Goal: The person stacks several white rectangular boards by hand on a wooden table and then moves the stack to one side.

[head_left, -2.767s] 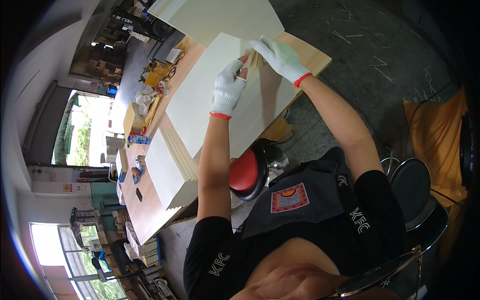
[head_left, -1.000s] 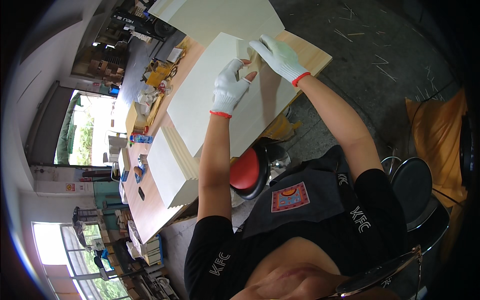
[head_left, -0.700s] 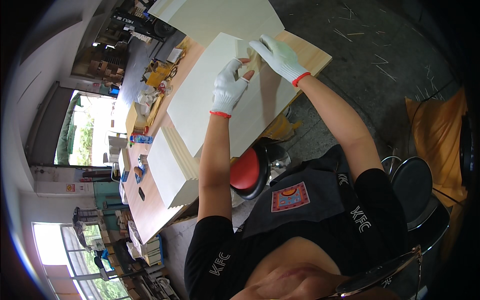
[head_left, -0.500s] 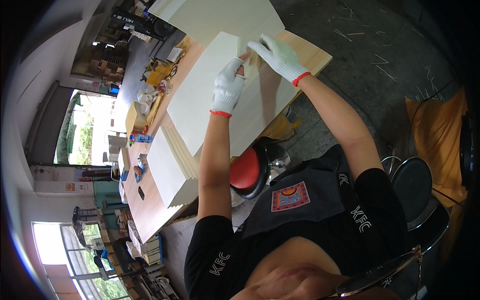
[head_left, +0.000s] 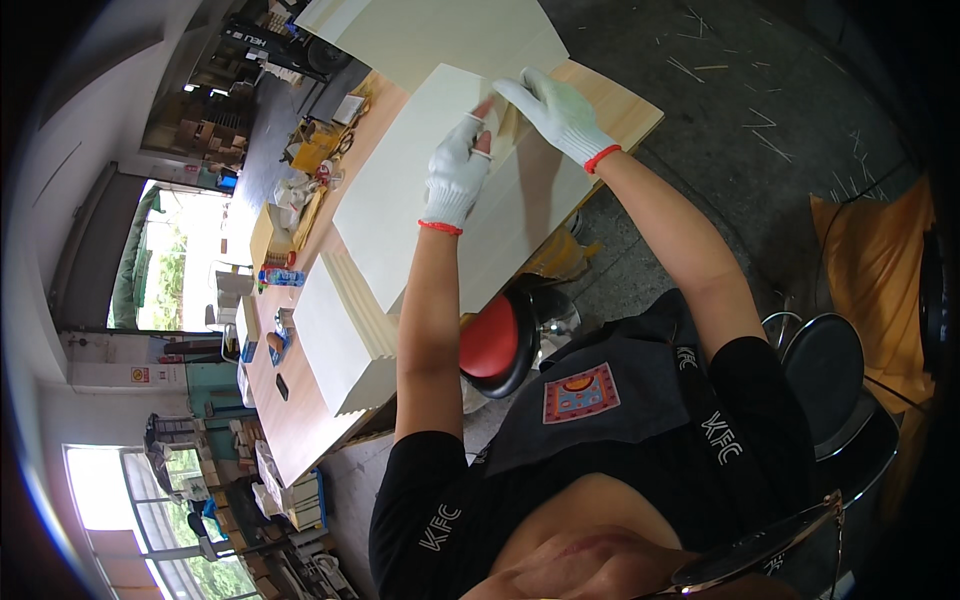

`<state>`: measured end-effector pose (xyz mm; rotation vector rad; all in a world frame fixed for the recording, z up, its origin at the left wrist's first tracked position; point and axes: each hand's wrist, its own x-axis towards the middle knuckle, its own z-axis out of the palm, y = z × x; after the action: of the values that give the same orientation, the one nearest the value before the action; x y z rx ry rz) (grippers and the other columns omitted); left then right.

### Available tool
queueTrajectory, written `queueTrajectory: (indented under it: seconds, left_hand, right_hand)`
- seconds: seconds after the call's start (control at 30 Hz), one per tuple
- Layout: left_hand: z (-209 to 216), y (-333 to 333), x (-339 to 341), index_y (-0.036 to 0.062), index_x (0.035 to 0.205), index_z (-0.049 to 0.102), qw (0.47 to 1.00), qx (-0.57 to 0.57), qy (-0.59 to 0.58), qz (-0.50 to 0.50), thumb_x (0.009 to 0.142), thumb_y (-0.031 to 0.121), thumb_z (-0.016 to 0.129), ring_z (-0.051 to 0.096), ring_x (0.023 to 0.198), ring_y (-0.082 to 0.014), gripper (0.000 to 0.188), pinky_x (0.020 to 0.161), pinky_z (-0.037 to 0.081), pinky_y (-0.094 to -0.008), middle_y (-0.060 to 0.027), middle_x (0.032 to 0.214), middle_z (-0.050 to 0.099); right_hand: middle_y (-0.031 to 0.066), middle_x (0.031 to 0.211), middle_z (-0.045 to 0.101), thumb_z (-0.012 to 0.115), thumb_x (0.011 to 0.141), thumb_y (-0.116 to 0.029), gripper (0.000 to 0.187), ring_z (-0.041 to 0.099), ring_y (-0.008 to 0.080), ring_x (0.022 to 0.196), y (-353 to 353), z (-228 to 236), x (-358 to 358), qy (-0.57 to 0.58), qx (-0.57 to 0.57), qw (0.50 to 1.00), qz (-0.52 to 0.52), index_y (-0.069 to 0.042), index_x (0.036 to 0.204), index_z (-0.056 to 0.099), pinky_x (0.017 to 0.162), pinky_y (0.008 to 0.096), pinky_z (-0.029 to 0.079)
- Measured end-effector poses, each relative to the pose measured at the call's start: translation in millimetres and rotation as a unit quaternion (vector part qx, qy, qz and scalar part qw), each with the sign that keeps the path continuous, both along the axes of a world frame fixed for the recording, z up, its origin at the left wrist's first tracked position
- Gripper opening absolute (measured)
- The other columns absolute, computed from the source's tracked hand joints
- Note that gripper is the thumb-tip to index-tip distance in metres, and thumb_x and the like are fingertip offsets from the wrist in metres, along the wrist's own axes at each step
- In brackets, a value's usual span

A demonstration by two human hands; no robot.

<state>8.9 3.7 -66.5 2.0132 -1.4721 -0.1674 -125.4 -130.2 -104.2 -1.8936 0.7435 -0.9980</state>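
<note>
Both my hands wear white knit gloves with red cuffs and reach over a large white sheet [head_left: 410,190] on the wooden table. My left hand [head_left: 458,172] is over the sheet, its bare index finger and thumb tip poking out of the glove, apart from each other. My right hand [head_left: 556,112] lies at the sheet's far right part, thumb spread toward the left hand, other fingers stretched out and partly hidden. Between the hands is a small tan patch [head_left: 511,122]; whether it is a strip or a folded edge, I cannot tell. Neither hand visibly grips anything.
A stack of white boards [head_left: 340,330] stands on the table [head_left: 310,432] near my left forearm. Beyond it are a phone [head_left: 282,387], a bottle [head_left: 285,277] and packets. Another pale panel [head_left: 450,40] lies at the far end. A red stool [head_left: 492,338] stands by the table edge.
My left index finger and thumb have shifted slightly, with the finger up a little and the thumb a bit further from it. My right hand is almost still.
</note>
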Motion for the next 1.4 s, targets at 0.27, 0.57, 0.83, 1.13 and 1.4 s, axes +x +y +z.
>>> queueTrajectory:
  seconds: [0.27,0.57,0.83,1.13,1.4]
  left_hand:
    - [1,-1,-4,0.0133,0.122,0.066,0.994,-0.019,-0.093,-0.058,0.095,0.014,0.058,0.067,0.095,-0.0295,0.028,0.084,0.053,-0.0378,-0.0141,0.103,0.07]
    - [0,1,-7,0.0148,0.125,0.065,0.996,-0.077,-0.039,-0.013,0.097,0.013,0.055,0.066,0.081,-0.0264,0.03,0.079,0.052,-0.0357,-0.014,0.1,0.071]
    - [8,3,-7,0.0142,0.124,0.067,1.0,-0.02,0.018,-0.01,0.098,0.013,0.052,0.063,0.078,-0.0196,0.029,0.076,0.051,-0.0333,-0.0129,0.099,0.071]
    - [7,1,-4,0.0127,0.123,0.067,1.0,0.0,0.023,-0.017,0.094,0.015,0.064,0.062,0.072,-0.0128,0.029,0.068,0.051,-0.0301,-0.012,0.099,0.069]
    - [5,2,-8,0.0112,0.126,0.065,0.995,-0.012,0.095,-0.019,0.087,0.012,0.076,0.06,0.059,-0.0111,0.041,0.061,0.052,-0.03,-0.0121,0.107,0.068]
  right_hand:
    - [0.0104,0.078,0.058,0.048,0.098,-0.061,0.052,0.058,0.031,0.076,-2,-4,0,-0.006,0.01,1.0,-0.009,-0.009,0.095,0.055,0.072,0.0405,0.044]
    - [0.0096,0.084,0.069,0.054,0.091,-0.064,0.055,0.068,0.027,0.082,-27,-6,-27,0.177,-0.059,0.982,0.02,-0.011,0.095,0.064,0.072,0.039,0.05]
    - [0.0148,0.092,0.069,0.053,0.097,-0.053,0.045,0.067,0.0346,0.089,-30,22,-18,0.149,-0.309,0.938,0.057,-0.011,0.104,0.066,0.076,0.0442,0.051]
    - [0.0155,0.107,0.069,0.043,0.098,-0.062,0.058,0.063,0.037,0.102,-10,1,-5,0.01,-0.002,0.999,0.038,-0.01,0.112,0.065,0.087,0.0436,0.048]
    - [0.016,0.127,0.066,0.042,0.097,-0.067,0.07,0.06,0.0361,0.118,-9,-16,2,0.004,-0.006,1.0,0.002,-0.01,0.132,0.061,0.098,0.0424,0.046]
